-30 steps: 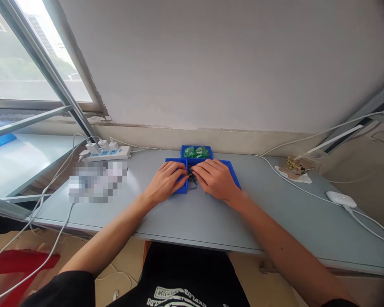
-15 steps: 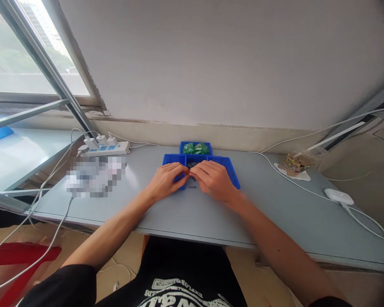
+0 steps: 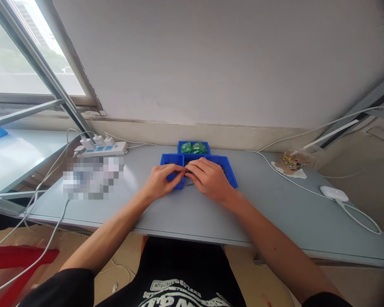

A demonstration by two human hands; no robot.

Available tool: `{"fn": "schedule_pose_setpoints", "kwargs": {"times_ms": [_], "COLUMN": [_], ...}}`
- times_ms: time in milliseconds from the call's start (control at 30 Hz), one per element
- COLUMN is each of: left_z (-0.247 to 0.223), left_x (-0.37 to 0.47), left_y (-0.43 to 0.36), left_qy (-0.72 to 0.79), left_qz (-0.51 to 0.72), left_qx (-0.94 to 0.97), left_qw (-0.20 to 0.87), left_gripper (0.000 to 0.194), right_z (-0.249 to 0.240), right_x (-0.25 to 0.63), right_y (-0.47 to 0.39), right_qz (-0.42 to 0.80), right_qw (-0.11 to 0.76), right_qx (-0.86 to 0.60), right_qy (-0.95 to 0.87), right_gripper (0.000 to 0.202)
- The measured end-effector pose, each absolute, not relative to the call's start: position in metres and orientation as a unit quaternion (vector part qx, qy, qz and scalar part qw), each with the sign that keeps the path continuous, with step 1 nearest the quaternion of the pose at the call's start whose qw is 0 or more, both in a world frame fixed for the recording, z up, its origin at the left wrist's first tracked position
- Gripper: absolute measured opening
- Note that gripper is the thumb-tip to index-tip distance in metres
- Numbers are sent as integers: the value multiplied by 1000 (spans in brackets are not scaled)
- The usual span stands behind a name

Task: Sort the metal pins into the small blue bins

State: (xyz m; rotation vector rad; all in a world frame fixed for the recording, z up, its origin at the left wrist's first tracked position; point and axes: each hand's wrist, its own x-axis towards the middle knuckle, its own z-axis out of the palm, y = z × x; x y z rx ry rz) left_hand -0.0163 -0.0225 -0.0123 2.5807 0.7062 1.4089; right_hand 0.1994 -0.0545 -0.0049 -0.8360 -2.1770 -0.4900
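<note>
My left hand [image 3: 161, 180] and my right hand [image 3: 210, 178] meet at their fingertips above the blue bins. Both are closed in a pinch, around something small and dark that I cannot make out. Below the left fingers is a blue bin [image 3: 166, 159], partly covered by that hand. A second blue bin [image 3: 230, 174] shows to the right of my right hand. Between them, the middle bin [image 3: 188, 157] is mostly hidden behind my fingers. A small metal pin-like piece [image 3: 190, 184] lies on the table just in front of the bins.
Behind them stands a blue bin holding green packets [image 3: 193, 148]. A power strip [image 3: 105, 149] with plugs and a blurred patch are on the left of the grey table [image 3: 192, 217]. At right are a paper-wrapped container [image 3: 292, 162], a white device [image 3: 333, 193] and its cable.
My hands stay together over the bins, and the fingertips have shifted slightly, with a small dark piece now showing between them. The whole view has moved a little.
</note>
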Motion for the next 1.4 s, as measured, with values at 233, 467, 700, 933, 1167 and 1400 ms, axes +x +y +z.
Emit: {"fn": "schedule_pose_setpoints", "kwargs": {"times_ms": [233,467,700,933,1167,1400], "left_z": [-12,-9,-8,-7,-8,-8], "left_x": [-18,-19,-19,-20,-20,-20], "left_y": [-20,-19,-19,-19,-18,-18], "left_qy": [248,254,234,241,232,229], "left_qz": [451,429,404,412,414,410], "left_qx": [854,862,878,874,876,879], "left_qw": [82,88,107,93,86,80], "left_gripper": [16,22,20,16,20,20], "right_z": [-8,-5,-7,-11,-11,-12], "right_x": [202,204,205,203,204,203], "right_y": [-53,-55,-54,-53,-53,-52], "right_qz": [-181,-184,-190,-191,-161,-169], "right_qw": [371,400,402,384,374,382], "right_qx": [-351,-351,-341,-338,-348,-341], "right_qy": [-840,-826,-828,-838,-844,-842], "right_gripper": [18,16,20,18,20,19]}}
